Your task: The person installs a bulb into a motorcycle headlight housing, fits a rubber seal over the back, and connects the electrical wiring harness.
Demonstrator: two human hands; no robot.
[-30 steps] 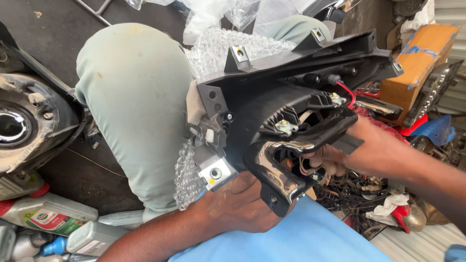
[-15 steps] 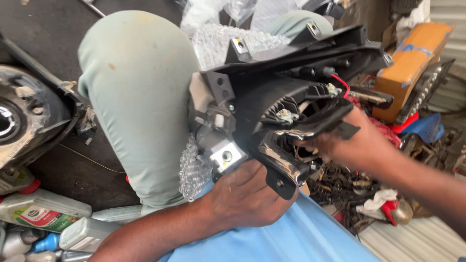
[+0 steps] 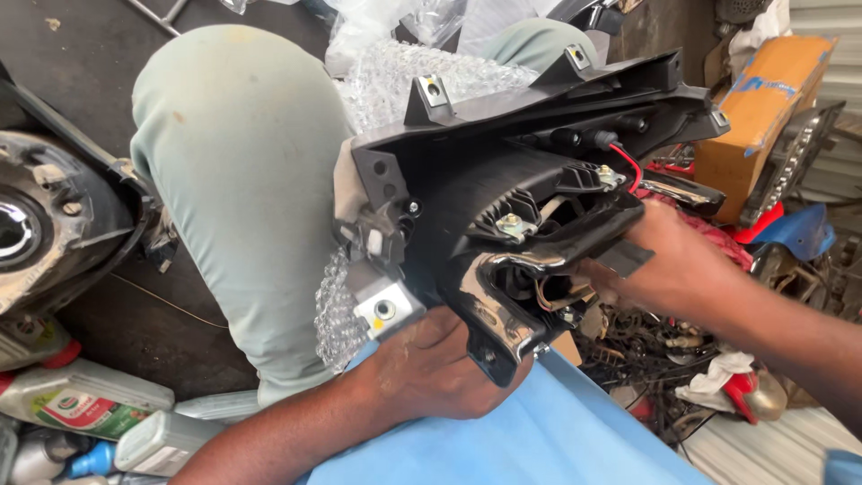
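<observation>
Black plastic lamp housing (image 3: 503, 193), back side up, tilted, held off the ground at centre; red wire (image 3: 628, 162) at right, silver bracket (image 3: 384, 310) at near left, bubble wrap (image 3: 337, 314) beneath.

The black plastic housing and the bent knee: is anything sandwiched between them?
Yes. In the head view, clear bubble wrap lies between the black plastic housing and the knee, under the metal bracket.

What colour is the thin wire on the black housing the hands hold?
Red wire, clearest in the head view.
</observation>
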